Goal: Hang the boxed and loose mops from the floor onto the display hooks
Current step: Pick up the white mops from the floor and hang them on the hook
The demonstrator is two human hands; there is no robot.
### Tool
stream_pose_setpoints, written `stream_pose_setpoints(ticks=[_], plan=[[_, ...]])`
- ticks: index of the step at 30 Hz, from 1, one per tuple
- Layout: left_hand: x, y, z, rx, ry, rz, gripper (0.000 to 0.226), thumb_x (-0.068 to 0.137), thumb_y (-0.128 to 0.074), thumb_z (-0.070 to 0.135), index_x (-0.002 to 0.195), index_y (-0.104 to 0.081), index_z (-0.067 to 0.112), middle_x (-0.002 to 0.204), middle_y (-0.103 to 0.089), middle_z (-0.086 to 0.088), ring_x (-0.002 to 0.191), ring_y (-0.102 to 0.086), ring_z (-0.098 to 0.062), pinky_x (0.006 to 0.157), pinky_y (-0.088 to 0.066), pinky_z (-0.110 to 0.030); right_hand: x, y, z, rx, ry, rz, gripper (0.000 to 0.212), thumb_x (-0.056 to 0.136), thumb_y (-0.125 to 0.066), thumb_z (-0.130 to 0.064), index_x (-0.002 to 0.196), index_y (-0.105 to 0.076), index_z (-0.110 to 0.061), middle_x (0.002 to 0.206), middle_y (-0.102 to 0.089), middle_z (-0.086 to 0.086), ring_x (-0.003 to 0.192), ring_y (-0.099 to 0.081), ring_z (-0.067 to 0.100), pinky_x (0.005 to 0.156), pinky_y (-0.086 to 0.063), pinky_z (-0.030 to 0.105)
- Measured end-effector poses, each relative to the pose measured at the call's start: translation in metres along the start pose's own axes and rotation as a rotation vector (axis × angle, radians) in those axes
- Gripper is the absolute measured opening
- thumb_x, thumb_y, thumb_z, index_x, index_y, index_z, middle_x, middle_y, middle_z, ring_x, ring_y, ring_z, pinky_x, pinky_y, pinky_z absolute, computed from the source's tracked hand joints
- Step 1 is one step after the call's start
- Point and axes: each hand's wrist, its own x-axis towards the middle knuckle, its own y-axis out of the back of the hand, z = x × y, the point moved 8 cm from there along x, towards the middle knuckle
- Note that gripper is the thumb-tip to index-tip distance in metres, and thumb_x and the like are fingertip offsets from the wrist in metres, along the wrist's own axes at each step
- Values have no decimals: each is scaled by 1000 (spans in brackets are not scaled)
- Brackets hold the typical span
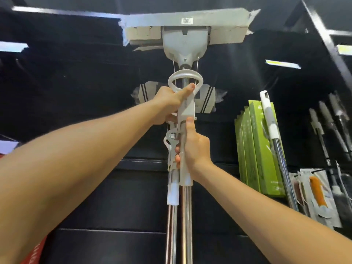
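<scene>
A loose mop is held head-up in the middle of the view, its wide grey head wrapped in cardboard at the top and its chrome pole running down out of frame. My left hand grips its white wringer grip just below the oval loop. My right hand is closed on the sleeve lower down. A second mop hangs close behind, its pole just left of the one I hold and its head partly hidden. No hooks can be made out.
The black display wall fills the background. Green boxed mops hang at the right with a white-capped pole in front of them. Further right hang dark brush handles and packaged items.
</scene>
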Motion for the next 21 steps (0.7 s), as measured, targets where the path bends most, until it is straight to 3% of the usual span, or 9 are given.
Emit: stream_pose_setpoints(ticks=[5,8,10,12,14,18,21], plan=[[36,-10,-35,6,-5,-46,63,86,-72,65,118,-68,11,107,-76,-11,96,-76,-31,85,-64,-51,30,2,33,-3,-25,38,73,98,-46,-73,101,-75,-6,71,-65,16,54,-59,27,46,-53,31],[53,-16,-58,12,-8,-63,58,89,-71,63,115,-68,11,103,-76,-10,89,-76,-27,72,-65,-42,49,2,55,-61,1,71,70,100,-43,-71,93,-78,-11,77,-75,13,69,-73,33,62,-62,35],[61,-18,-75,21,-4,-64,57,89,-71,62,112,-68,10,98,-75,-10,83,-75,-24,62,-62,-37,57,1,72,-37,-19,72,74,97,-44,-75,90,-77,-9,69,-71,11,58,-68,26,59,-58,36],[67,-20,-95,24,5,-64,59,88,-71,63,111,-68,9,100,-75,-11,87,-75,-27,68,-64,-41,62,1,89,-11,-43,69,80,97,-45,-75,94,-75,-1,61,-63,11,50,-60,22,51,-54,33],[71,-23,-114,11,18,-79,58,88,-72,62,110,-68,8,101,-76,-13,89,-76,-29,75,-65,-47,63,1,104,-27,-58,68,82,98,-45,-72,100,-73,5,65,-65,14,56,-62,25,47,-55,29],[78,-25,-149,18,33,-98,57,89,-73,61,112,-69,9,100,-78,-12,87,-78,-27,64,-65,-41,66,0,132,-31,-64,72,79,100,-44,-69,103,-74,4,83,-75,26,71,-73,37,46,-54,23],[84,-26,-171,44,22,-105,54,90,-72,60,113,-70,11,102,-78,-9,90,-78,-24,72,-67,-45,70,-3,156,-33,-99,53,79,98,-44,-72,102,-75,1,76,-70,26,59,-66,38,47,-54,29]])
